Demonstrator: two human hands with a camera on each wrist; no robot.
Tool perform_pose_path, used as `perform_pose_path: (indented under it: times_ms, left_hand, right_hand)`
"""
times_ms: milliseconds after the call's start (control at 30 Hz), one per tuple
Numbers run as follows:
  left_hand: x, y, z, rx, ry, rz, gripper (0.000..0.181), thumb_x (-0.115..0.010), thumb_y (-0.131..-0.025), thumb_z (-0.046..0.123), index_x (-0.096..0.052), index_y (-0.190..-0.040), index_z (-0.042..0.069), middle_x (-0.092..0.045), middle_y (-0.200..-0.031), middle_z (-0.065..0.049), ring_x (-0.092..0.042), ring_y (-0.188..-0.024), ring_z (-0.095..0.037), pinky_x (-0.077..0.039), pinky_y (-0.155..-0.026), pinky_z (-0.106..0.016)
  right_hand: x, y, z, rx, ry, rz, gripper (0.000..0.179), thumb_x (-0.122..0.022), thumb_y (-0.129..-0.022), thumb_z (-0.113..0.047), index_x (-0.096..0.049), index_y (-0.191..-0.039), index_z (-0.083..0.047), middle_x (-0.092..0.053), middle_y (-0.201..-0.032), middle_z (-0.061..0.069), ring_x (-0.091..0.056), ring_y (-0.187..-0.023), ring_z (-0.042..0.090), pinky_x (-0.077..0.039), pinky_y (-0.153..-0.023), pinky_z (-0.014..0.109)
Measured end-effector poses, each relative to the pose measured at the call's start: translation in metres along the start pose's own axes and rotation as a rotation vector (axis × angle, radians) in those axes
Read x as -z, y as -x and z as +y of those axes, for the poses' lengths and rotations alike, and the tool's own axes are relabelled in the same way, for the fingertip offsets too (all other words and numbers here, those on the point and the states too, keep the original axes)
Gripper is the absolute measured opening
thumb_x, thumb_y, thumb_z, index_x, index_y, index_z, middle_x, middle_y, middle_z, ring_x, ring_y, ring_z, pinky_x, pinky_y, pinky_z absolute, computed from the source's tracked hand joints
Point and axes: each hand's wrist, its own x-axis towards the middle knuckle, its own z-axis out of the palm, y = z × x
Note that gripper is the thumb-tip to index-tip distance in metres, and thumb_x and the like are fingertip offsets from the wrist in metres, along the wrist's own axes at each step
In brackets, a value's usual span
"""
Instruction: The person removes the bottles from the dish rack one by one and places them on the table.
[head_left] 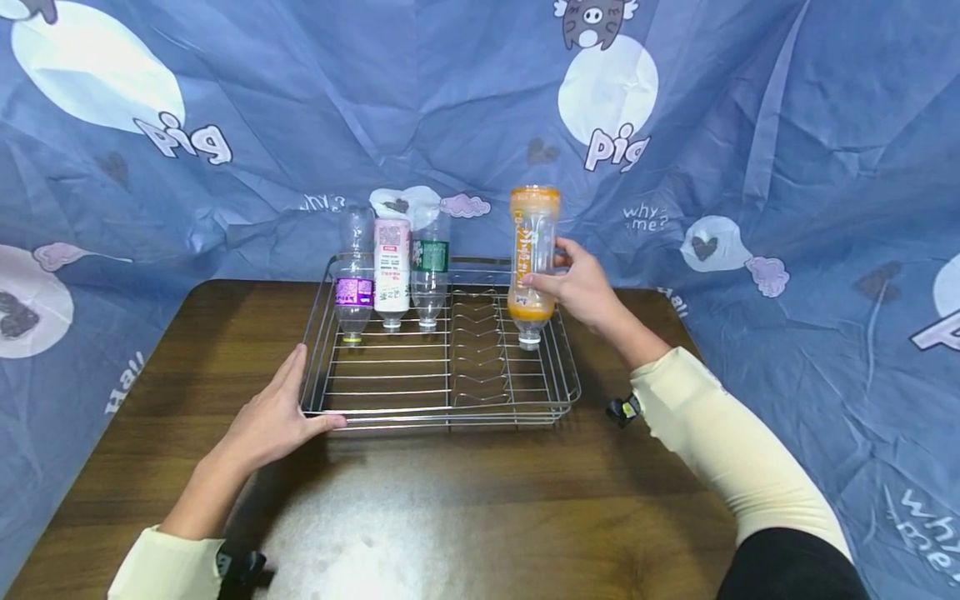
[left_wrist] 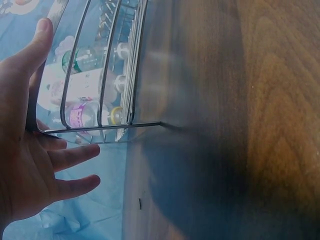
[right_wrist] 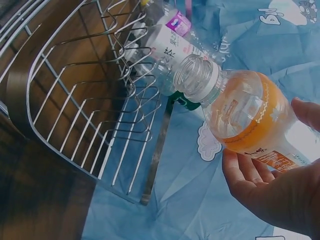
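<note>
My right hand [head_left: 581,283] grips a clear plastic bottle with orange bands [head_left: 534,250]. It is held upside down over the right part of the wire dish rack [head_left: 397,410], its uncapped neck pointing down among the wires. My left hand [head_left: 273,417] rests at the rack's front left corner, thumb along the front rail, fingers straight along the left side. Three more bottles stand neck down at the rack's back left: a clear one with a purple label [head_left: 354,292], a white and pink one [head_left: 392,267] and a clear one with a green label [head_left: 431,258].
The rack stands on a brown wooden table [head_left: 480,500]. Zigzag wire dividers [head_left: 480,342] run down its middle right. Behind the table hangs a blue printed cloth [head_left: 465,100], close to the bottles.
</note>
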Motion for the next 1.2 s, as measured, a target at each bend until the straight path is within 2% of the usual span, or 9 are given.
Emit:
perform_pose_path:
  times_ms: [267,633,833,1000,1200]
  left_hand:
    - [0.000,0.000,0.001,0.004,0.003,-0.001,0.130,-0.073,-0.081,0.067,0.003,-0.160,-0.002,-0.002,-0.166,-0.025,-0.032,-0.136,-0.059,-0.033,-0.103,-0.072]
    - [0.001,-0.001,0.000,-0.004,-0.008,0.004,0.132,-0.069,-0.079,0.073,0.002,-0.159,-0.003,-0.002,-0.165,-0.026,-0.031,-0.137,-0.058,-0.033,-0.105,-0.071]
    - [0.001,0.000,0.000,-0.008,-0.009,0.004,0.131,-0.071,-0.079,0.071,0.002,-0.159,-0.004,-0.002,-0.165,-0.026,-0.029,-0.138,-0.057,-0.032,-0.106,-0.070]
    - [0.000,-0.001,-0.001,-0.007,-0.018,0.003,0.130,-0.072,-0.080,0.069,0.003,-0.159,-0.003,-0.003,-0.165,-0.026,-0.030,-0.138,-0.057,-0.032,-0.106,-0.070]
    - [0.000,-0.001,0.000,-0.005,-0.024,0.005,0.130,-0.074,-0.080,0.067,0.003,-0.159,-0.003,-0.004,-0.165,-0.027,-0.032,-0.136,-0.058,-0.033,-0.105,-0.070]
  right_hand:
    - [-0.003,0.001,-0.003,-0.001,0.001,-0.005,0.083,-0.081,-0.082,-0.008,-0.036,-0.151,0.002,-0.058,-0.123,0.024,-0.063,-0.107,0.033,-0.060,-0.084,0.039]
    - [-0.008,0.005,-0.004,0.004,-0.016,-0.024,0.080,-0.080,-0.084,-0.007,-0.037,-0.150,0.002,-0.058,-0.125,0.023,-0.064,-0.105,0.034,-0.060,-0.082,0.038]
    - [-0.011,0.007,-0.007,0.020,0.013,-0.029,0.081,-0.081,-0.083,-0.009,-0.037,-0.150,0.002,-0.059,-0.124,0.024,-0.063,-0.107,0.035,-0.059,-0.085,0.040]
    - [-0.015,0.011,-0.011,0.025,-0.009,-0.040,0.080,-0.080,-0.083,-0.007,-0.037,-0.150,0.003,-0.059,-0.124,0.024,-0.063,-0.107,0.036,-0.058,-0.088,0.040]
    - [-0.019,0.015,-0.011,0.023,-0.031,-0.063,0.075,-0.079,-0.084,-0.007,-0.040,-0.148,0.003,-0.060,-0.123,0.023,-0.066,-0.102,0.032,-0.059,-0.084,0.037]
